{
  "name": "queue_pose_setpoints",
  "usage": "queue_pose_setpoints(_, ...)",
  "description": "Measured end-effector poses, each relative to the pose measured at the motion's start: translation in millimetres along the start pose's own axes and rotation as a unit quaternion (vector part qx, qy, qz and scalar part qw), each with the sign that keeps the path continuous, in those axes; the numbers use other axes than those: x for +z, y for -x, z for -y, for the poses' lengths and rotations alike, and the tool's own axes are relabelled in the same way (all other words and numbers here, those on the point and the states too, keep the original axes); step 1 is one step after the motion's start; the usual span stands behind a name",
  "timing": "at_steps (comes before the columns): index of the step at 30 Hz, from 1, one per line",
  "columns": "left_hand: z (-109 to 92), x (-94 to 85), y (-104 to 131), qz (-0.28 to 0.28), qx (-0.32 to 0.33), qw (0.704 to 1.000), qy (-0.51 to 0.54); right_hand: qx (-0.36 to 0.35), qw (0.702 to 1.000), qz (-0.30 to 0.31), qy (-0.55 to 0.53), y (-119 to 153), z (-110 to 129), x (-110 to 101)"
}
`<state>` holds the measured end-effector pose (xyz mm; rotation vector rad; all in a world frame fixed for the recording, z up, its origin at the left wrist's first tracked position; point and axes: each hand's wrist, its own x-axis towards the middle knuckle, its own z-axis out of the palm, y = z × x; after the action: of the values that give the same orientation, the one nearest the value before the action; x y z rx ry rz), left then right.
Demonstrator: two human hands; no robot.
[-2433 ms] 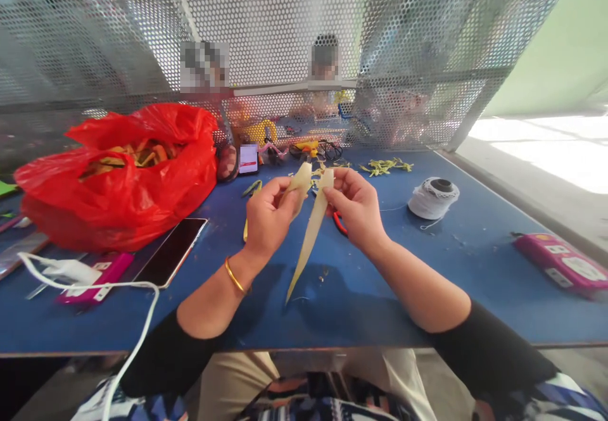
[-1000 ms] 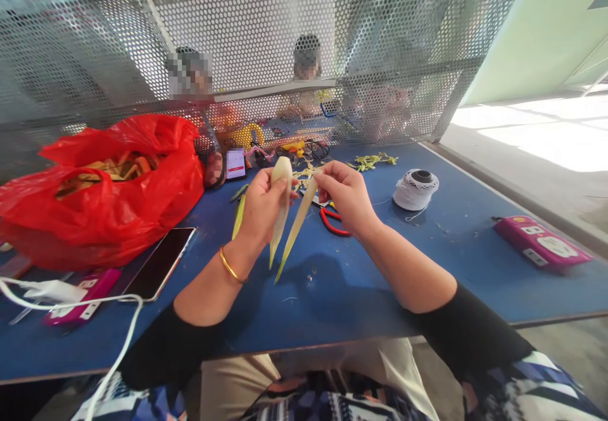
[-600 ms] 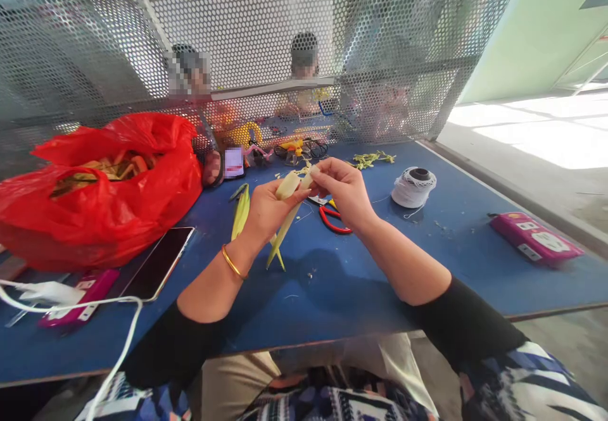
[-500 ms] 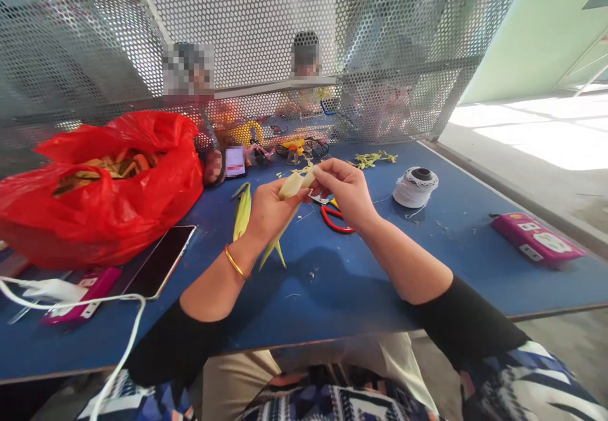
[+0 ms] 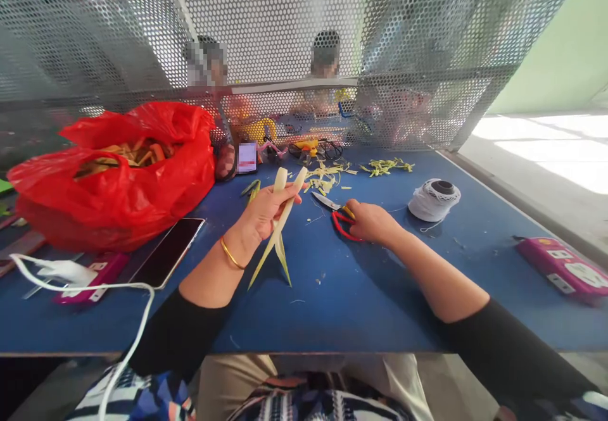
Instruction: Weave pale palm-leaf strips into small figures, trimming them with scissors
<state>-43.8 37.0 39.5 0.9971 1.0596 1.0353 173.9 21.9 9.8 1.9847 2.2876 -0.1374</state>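
My left hand [image 5: 266,211] pinches two long pale leaf strips [image 5: 284,218], which look like corn husk. They cross each other, with their broad pale ends above the fingers and narrow green tips hanging below. A gold bangle circles that wrist. My right hand [image 5: 373,220] is closed on the handles of the red-and-yellow scissors [image 5: 341,221]; the blades lie at the table surface, pointing left toward the other hand. Another green leaf strip [image 5: 251,188] rests behind my left hand, partly hidden. Leaf scraps [image 5: 325,177] are scattered beyond the scissors.
A red plastic bag [image 5: 190,161] of dried leaves stands at left, beside a dark phone [image 5: 167,253] and white cable [image 5: 142,320]. A white thread spool [image 5: 433,202] and purple box [image 5: 563,269] are on the right. Behind rises a perforated metal screen [image 5: 275,22], with people beyond.
My right hand has let go of the leaf strips and moved down and right onto the scissors. My left hand keeps the strips, now crossed. The view has shifted slightly.
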Motion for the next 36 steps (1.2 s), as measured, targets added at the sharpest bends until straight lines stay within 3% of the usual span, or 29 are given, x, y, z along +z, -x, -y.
queue_pose_setpoints(2,2.9,0.3,-1.1,-0.002,0.001,1.000,0.002,0.020,0.996,-0.021,-0.086,0.1,-2.7,-0.9)
queue_pose_setpoints(4,4.4,-0.3,-1.6,-0.003,0.004,1.000,0.007,0.031,0.966,-0.041,-0.251,2.0,-4.6,-1.8)
queue_pose_setpoints(7,4.1,-2.6,-3.2,-0.008,0.000,1.000,0.017,-0.024,0.851,-0.030,-0.524,6.9,-3.7,-3.1)
queue_pose_setpoints(9,3.3,-4.5,-5.5,-0.012,-0.006,1.000,0.021,-0.071,0.775,-0.017,-0.628,10.3,-1.6,-4.1)
queue_pose_setpoints(11,2.6,-6.8,-8.5,-0.016,-0.008,1.000,0.025,-0.088,0.750,-0.003,-0.656,13.1,0.1,-5.3)
queue_pose_setpoints(16,3.4,-12.1,-14.1,-0.013,-0.009,0.999,0.038,-0.106,0.762,0.043,-0.637,18.1,-0.6,-9.8)
queue_pose_setpoints(23,6.3,-8.6,-13.4,-0.009,-0.014,1.000,0.000,-0.124,0.810,0.035,-0.573,22.7,6.1,-13.3)
queue_pose_setpoints(32,8.4,-8.4,-14.3,0.018,-0.025,0.999,-0.013,-0.103,0.800,0.040,-0.590,22.0,10.2,-10.5)
queue_pose_setpoints(36,9.5,-8.4,-16.4,0.000,-0.030,0.999,-0.023,-0.086,0.786,0.046,-0.611,20.6,10.6,-8.1)
